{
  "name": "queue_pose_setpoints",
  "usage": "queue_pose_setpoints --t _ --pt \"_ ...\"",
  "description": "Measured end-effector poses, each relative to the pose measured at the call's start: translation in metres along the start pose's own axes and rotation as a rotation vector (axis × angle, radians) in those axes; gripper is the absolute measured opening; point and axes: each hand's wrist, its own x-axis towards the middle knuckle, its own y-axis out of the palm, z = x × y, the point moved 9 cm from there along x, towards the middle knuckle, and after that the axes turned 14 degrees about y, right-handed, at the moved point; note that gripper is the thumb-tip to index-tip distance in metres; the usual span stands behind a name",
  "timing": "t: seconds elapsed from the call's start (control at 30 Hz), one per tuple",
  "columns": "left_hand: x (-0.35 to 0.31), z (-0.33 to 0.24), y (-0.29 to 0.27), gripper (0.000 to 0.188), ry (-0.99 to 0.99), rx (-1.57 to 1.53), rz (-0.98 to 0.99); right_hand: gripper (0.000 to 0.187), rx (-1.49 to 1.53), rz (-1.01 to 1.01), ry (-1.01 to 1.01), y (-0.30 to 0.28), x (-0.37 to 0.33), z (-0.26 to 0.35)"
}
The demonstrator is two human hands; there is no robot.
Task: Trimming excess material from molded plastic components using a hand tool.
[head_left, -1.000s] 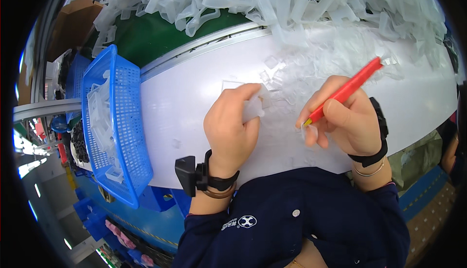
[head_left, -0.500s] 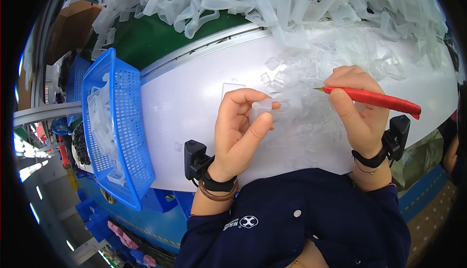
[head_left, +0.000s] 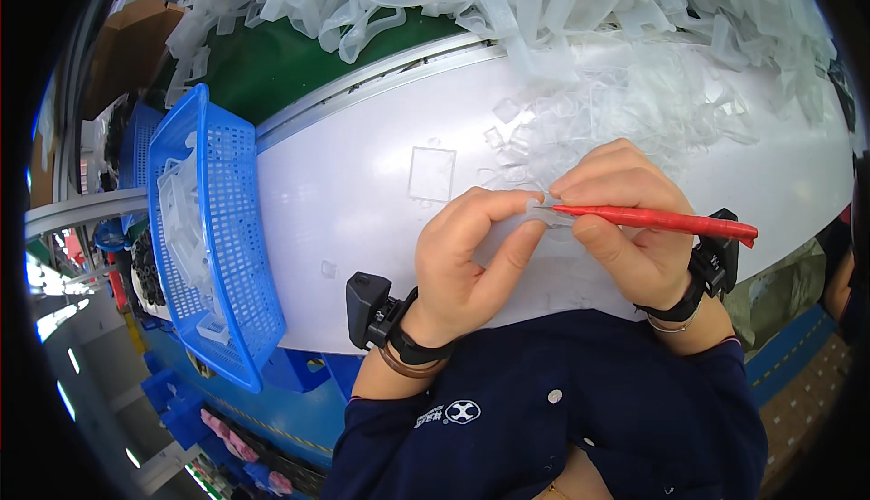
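Observation:
Between thumb and fingers, my left hand (head_left: 476, 260) pinches a small translucent plastic part (head_left: 536, 212), mostly covered by the fingertips. My right hand (head_left: 634, 228) grips a slim craft knife with a red wrapped handle (head_left: 671, 220), its butt pointing right. The knife's thin tip lies at the plastic part, and the hands are almost touching. Thin clear plastic scraps (head_left: 512, 142) lie on the white table (head_left: 353, 219) just beyond my fingers.
A blue basket (head_left: 237, 228) holding translucent parts stands at the left. Across the back, a big heap of translucent plastic pieces (head_left: 507, 1) lies by a green surface (head_left: 272, 69) with a metal rail (head_left: 362, 78). A clear square frame (head_left: 431, 174) lies left of the scraps.
My right hand has come left and down, bringing the knife tip to the plastic part. My left hand has moved slightly right, uncovering the clear square frame.

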Motion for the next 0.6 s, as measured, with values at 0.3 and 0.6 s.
queue_pose_setpoints --t 0.3,0.6 --pt "0.005 -0.015 -0.001 0.019 0.224 0.307 0.053 0.013 -0.074 0.046 -0.086 0.005 -0.001 0.004" --pt "0.006 -0.013 -0.002 0.015 0.145 0.255 0.015 0.025 -0.451 -0.134 -0.481 0.017 -0.023 0.025"
